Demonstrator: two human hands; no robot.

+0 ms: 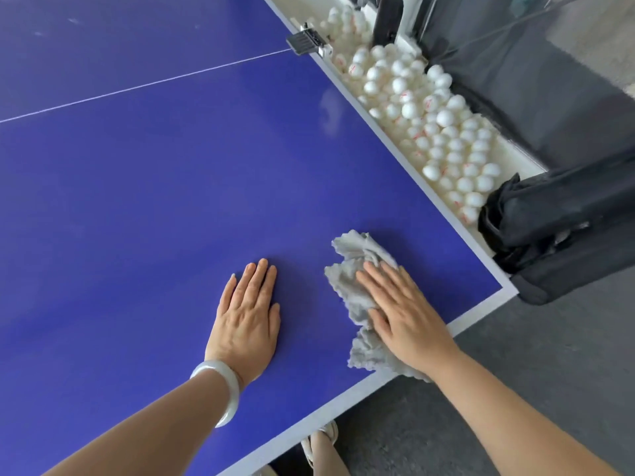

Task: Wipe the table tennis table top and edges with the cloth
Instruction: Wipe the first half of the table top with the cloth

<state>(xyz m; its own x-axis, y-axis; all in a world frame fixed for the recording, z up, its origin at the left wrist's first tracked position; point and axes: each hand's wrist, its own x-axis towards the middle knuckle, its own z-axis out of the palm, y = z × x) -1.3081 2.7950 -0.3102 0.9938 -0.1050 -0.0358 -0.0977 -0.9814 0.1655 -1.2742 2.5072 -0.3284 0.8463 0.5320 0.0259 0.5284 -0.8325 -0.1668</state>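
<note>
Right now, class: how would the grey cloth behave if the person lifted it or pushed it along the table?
The cloth lies crumpled under the flat right hand, so it would probably hang limp. Its fluffy pile suggests it is light. Pushed over the smooth table, it would likely slide and bunch.

The table tennis table (pixel 144 187) is showing a smooth, semi-gloss blue top with soft window reflections and a matt pale edge band. The cloth (pixel 357 269) is looking like nubby grey microfibre, crumpled. The balls (pixel 446 116) are gleaming as smooth white plastic. The bangle (pixel 223 383) is appearing polished and translucent, and the dark net fabric (pixel 567 214) matt.
</note>
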